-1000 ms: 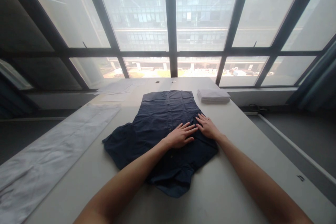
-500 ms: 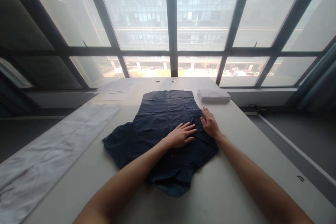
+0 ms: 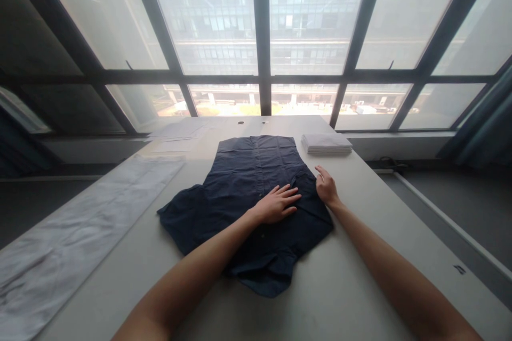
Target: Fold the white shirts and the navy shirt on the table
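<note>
A dark navy button-up shirt [image 3: 240,170] lies spread on the white table, its button line running up the middle and its collar end toward me. My left hand [image 3: 276,205] rests flat on the shirt right of the buttons, fingers outstretched, holding nothing. At the shirt's right edge, beside the sleeve, my right hand [image 3: 327,186] has its fingers curled in and closed on the cloth edge. The exact contact of its fingertips is partly hidden. Small creases run through the fabric near both hands.
A folded stack of white cloth or paper [image 3: 326,144] sits beyond my right hand. Thin white sheets [image 3: 176,136] lie at the far left. Along the left side stretches a wrinkled white sheet [image 3: 80,229]. Windows [image 3: 220,21] rise behind the white table [image 3: 352,256].
My right hand has gone from lying flat at the shirt's edge to curled fingers, shifting slightly right. My left hand has stayed in place on the shirt.
</note>
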`<act>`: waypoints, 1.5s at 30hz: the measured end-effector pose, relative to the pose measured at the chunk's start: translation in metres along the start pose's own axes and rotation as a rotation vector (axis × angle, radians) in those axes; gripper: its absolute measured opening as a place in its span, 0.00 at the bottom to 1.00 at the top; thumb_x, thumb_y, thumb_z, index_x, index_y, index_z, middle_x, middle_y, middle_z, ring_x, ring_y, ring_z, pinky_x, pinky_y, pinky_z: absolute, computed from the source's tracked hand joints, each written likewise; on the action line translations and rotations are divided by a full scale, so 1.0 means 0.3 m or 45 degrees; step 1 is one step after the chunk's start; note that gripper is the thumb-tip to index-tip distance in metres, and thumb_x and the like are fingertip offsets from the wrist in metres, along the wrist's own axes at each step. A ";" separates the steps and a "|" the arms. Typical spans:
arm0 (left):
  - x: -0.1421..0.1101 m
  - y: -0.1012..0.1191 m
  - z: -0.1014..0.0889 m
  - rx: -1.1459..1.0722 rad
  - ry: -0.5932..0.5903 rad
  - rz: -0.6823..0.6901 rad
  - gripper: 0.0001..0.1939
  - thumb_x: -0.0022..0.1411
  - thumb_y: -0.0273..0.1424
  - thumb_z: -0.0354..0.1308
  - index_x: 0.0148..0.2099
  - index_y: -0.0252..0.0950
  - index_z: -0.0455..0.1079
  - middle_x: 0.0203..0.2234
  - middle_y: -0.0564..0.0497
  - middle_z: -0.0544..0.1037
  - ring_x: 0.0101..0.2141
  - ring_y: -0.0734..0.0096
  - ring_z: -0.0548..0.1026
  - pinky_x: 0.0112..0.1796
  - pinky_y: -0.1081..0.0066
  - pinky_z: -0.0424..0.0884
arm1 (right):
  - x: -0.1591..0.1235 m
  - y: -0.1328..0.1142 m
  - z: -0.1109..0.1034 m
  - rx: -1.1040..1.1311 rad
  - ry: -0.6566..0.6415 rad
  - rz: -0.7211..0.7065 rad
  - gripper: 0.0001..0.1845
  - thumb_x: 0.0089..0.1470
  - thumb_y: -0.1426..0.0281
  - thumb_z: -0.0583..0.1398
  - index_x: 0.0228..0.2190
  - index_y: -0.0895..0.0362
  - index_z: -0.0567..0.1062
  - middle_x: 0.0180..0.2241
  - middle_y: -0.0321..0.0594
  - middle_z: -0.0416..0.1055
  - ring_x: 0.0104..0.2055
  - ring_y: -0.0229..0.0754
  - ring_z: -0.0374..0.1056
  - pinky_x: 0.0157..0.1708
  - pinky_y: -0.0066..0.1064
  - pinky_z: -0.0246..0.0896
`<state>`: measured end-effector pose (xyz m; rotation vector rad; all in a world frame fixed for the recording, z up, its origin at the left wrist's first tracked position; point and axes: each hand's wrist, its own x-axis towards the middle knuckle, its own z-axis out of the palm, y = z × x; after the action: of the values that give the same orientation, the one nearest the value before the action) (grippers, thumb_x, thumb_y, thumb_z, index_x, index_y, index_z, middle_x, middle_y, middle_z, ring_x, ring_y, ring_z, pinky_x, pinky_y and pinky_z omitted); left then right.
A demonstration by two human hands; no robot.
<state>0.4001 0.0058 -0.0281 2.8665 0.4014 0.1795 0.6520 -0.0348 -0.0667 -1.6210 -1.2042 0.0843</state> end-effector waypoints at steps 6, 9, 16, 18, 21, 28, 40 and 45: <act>-0.001 0.004 -0.004 0.002 0.003 0.001 0.27 0.74 0.45 0.48 0.72 0.51 0.55 0.71 0.52 0.54 0.70 0.55 0.47 0.66 0.45 0.45 | -0.001 0.002 0.000 0.044 0.044 0.061 0.25 0.58 0.66 0.50 0.51 0.60 0.77 0.57 0.50 0.72 0.63 0.51 0.64 0.66 0.48 0.53; -0.001 0.002 -0.001 0.004 0.008 0.003 0.27 0.74 0.45 0.47 0.72 0.51 0.55 0.71 0.52 0.54 0.70 0.55 0.47 0.66 0.46 0.45 | 0.000 -0.001 -0.004 0.121 0.090 0.077 0.25 0.57 0.66 0.51 0.50 0.62 0.78 0.56 0.53 0.73 0.61 0.52 0.65 0.65 0.48 0.54; 0.000 -0.006 0.004 -0.001 0.020 0.013 0.27 0.74 0.45 0.47 0.72 0.51 0.55 0.71 0.52 0.54 0.70 0.56 0.47 0.67 0.47 0.45 | 0.016 -0.049 -0.063 0.798 0.082 0.331 0.23 0.58 0.60 0.54 0.47 0.58 0.78 0.49 0.51 0.78 0.50 0.53 0.74 0.53 0.50 0.68; 0.000 -0.006 0.005 0.004 0.023 0.013 0.27 0.74 0.45 0.47 0.71 0.51 0.56 0.71 0.52 0.54 0.70 0.56 0.47 0.67 0.46 0.45 | 0.013 -0.083 -0.094 1.030 -0.236 0.372 0.26 0.62 0.54 0.51 0.49 0.57 0.77 0.52 0.50 0.77 0.52 0.53 0.74 0.54 0.50 0.67; 0.001 -0.004 0.005 0.021 0.027 0.016 0.27 0.74 0.45 0.48 0.71 0.50 0.56 0.71 0.52 0.54 0.71 0.55 0.47 0.67 0.46 0.44 | -0.001 -0.124 -0.126 1.175 -0.734 0.444 0.38 0.65 0.45 0.41 0.51 0.57 0.77 0.55 0.52 0.74 0.56 0.54 0.72 0.56 0.53 0.65; 0.002 -0.002 0.004 -0.001 0.022 0.012 0.27 0.74 0.45 0.47 0.71 0.51 0.56 0.71 0.52 0.55 0.70 0.55 0.48 0.66 0.46 0.46 | 0.030 -0.028 -0.102 1.157 -0.523 0.610 0.36 0.66 0.47 0.40 0.38 0.57 0.77 0.50 0.57 0.77 0.57 0.55 0.71 0.58 0.55 0.63; 0.003 0.001 -0.004 -0.004 -0.008 -0.012 0.27 0.74 0.45 0.47 0.71 0.50 0.56 0.71 0.53 0.54 0.71 0.56 0.47 0.67 0.46 0.45 | 0.058 0.041 -0.143 1.420 -0.081 0.596 0.29 0.66 0.55 0.42 0.38 0.54 0.78 0.50 0.51 0.77 0.60 0.52 0.68 0.61 0.57 0.60; 0.001 -0.002 0.001 0.001 0.011 0.001 0.27 0.74 0.46 0.46 0.71 0.51 0.56 0.71 0.54 0.54 0.71 0.57 0.46 0.67 0.48 0.44 | 0.030 -0.068 -0.164 1.257 -0.553 0.449 0.29 0.65 0.52 0.48 0.44 0.58 0.81 0.52 0.53 0.77 0.59 0.57 0.69 0.60 0.59 0.60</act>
<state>0.4004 0.0064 -0.0285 2.8673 0.4023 0.1922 0.6720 -0.0635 -0.0253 -0.9098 -0.9180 1.1200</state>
